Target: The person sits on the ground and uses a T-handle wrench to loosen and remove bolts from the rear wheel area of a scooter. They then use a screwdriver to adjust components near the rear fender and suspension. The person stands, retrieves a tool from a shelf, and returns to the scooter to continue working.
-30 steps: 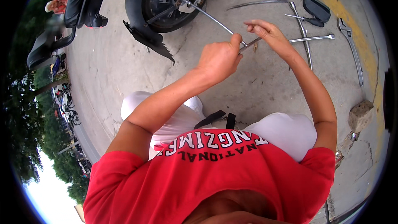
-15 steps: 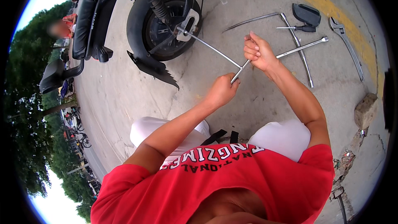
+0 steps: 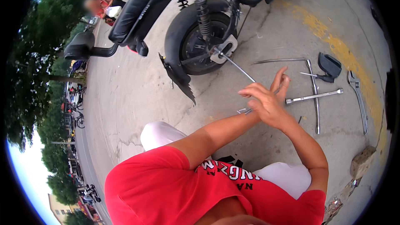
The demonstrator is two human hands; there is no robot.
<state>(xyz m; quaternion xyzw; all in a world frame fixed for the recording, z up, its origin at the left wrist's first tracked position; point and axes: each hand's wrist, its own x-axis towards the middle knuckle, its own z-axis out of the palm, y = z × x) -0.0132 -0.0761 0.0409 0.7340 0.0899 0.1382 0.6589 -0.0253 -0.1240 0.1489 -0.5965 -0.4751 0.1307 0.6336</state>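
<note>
Ground: grey concrete pavement (image 3: 125, 83), cracked in several places. A worn yellow painted stripe (image 3: 333, 43) curves along the right side. A rough, brownish block of stone or concrete (image 3: 362, 163) lies near a strip of loose debris (image 3: 333, 205). Far left: a person in a red top (image 3: 106, 5), green leafy trees (image 3: 31, 71), parked two-wheelers (image 3: 79, 118), and a pale yellow building (image 3: 61, 207).

Silvery, slim and straight: a long-shafted wrench (image 3: 238, 66), one end up against the axle area of a wheel (image 3: 194, 48). Slants outward from the wheel, past its tyre's outline, far end mostly hidden from view. Black in the tyre, dark at the hub, mounted in place: the wheel itself.
</note>
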